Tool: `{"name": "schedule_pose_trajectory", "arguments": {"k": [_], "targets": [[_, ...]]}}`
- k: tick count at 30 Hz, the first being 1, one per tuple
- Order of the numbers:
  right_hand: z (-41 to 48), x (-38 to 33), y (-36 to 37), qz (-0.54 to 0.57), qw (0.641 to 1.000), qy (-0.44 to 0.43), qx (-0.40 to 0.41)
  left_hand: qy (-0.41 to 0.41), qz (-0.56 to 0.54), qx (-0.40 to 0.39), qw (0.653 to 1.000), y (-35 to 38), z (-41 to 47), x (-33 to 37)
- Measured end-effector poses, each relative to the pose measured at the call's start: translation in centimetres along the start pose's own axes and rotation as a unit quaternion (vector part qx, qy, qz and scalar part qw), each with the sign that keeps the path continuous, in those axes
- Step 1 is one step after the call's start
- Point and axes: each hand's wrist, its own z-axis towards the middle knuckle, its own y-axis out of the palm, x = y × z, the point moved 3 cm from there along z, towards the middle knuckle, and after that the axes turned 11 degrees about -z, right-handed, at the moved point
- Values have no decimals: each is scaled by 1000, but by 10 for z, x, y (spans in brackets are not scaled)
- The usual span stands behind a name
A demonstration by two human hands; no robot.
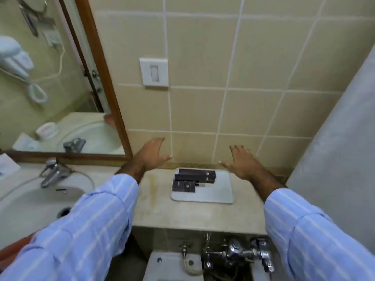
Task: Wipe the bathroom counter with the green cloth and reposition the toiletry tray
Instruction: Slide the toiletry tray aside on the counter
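A pale rectangular toiletry tray [215, 194] lies on the beige stone counter [160, 209], close to the tiled back wall. Several dark toiletry boxes [193, 179] are stacked in its far left corner. My left hand [151, 154] hovers above the counter to the left of the tray, fingers spread and empty. Just right of the tray, my right hand [242, 161] is held the same way, palm down and empty. Neither hand touches the tray. No green cloth is in view.
A white sink [30, 201] with a chrome tap [51, 172] sits at the left under a wood-framed mirror [50, 78]. A wall switch plate [154, 72] is above the tray. Chrome flush valves [237, 253] lie below the counter's front edge. A grey wall [341, 151] closes the right.
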Motion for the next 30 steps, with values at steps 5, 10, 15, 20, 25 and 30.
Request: {"name": "schedule_pose_trajectory", "arguments": {"k": [5,10,15,20,25,30], "targets": [[10,40,134,81,985,95,-117,-124,6,-98,987,125,-8,-66],[30,61,209,143,969,155,-132,-234,-25,-69,969,191,-12,-110],[46,68,233,163,966,176,-93,-249,-63,-3,966,208,-4,-117],[34,77,221,233,944,217,-81,-239,-90,25,967,209,-5,-109],[-30,109,217,325,896,288,-92,-181,-87,17,979,221,9,-76],[-99,134,228,395,835,371,-91,-105,-67,-17,992,256,49,-22]]}}
